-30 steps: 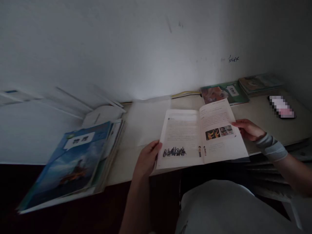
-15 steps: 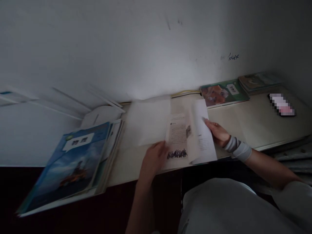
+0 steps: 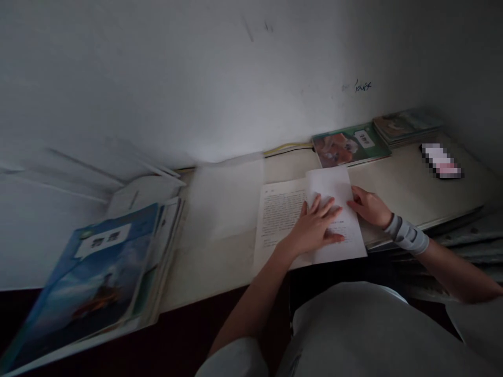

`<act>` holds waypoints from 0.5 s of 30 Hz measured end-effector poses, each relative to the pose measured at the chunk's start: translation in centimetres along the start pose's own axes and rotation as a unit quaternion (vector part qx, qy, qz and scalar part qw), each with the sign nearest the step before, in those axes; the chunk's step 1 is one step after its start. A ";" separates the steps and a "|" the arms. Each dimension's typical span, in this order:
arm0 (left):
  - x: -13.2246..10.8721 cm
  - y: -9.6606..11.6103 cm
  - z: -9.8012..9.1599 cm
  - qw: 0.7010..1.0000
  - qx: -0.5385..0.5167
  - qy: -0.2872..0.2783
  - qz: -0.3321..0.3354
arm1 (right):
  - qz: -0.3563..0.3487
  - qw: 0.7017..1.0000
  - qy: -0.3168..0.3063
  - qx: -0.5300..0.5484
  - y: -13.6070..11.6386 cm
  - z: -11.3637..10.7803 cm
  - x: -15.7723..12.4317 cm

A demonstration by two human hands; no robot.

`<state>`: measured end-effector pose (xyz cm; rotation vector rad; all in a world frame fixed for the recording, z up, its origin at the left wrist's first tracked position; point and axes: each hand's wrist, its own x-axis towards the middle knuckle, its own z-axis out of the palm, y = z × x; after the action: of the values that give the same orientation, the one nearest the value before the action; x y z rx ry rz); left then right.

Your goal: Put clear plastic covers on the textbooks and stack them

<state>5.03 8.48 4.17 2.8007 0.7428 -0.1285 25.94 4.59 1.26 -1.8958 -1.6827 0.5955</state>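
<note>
An open book lies on the pale table in front of me, showing printed text pages. My left hand lies flat across the book's middle with fingers spread, pressing the pages down. My right hand, with a grey wrist band, rests on the right edge of the right page, fingers curled lightly against the paper.
A tilted stack of books with a blue cover sits at the left. Loose white sheets lie beside the open book. A green-covered book and another stack lie by the wall at the right. A blurred-out patch is on the table.
The illustrated pages were turned over from right to left. My left hand moved from the book's left edge onto its middle and flattened; my right hand came in to the right page.
</note>
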 end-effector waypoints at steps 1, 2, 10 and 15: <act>0.6 0.0 0.5 1.000 0.004 -0.010 0.008 | -0.007 0.994 0.033 -0.107 0.6 -0.3 -0.6; 1.0 0.0 0.8 1.000 0.011 -0.012 0.012 | -0.013 0.979 0.054 -0.195 1.1 -0.5 -1.3; -0.6 -1.1 0.8 0.998 0.050 -0.009 -0.025 | -0.115 0.933 0.060 -0.335 2.7 1.7 -9.1; -0.3 -1.2 0.8 0.998 0.042 -0.033 -0.019 | -0.157 0.934 0.053 -0.318 3.9 2.3 -11.1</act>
<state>4.20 9.15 3.20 2.8462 0.7923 -0.2625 26.02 -6.53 -3.32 -1.9408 -2.2207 -0.2102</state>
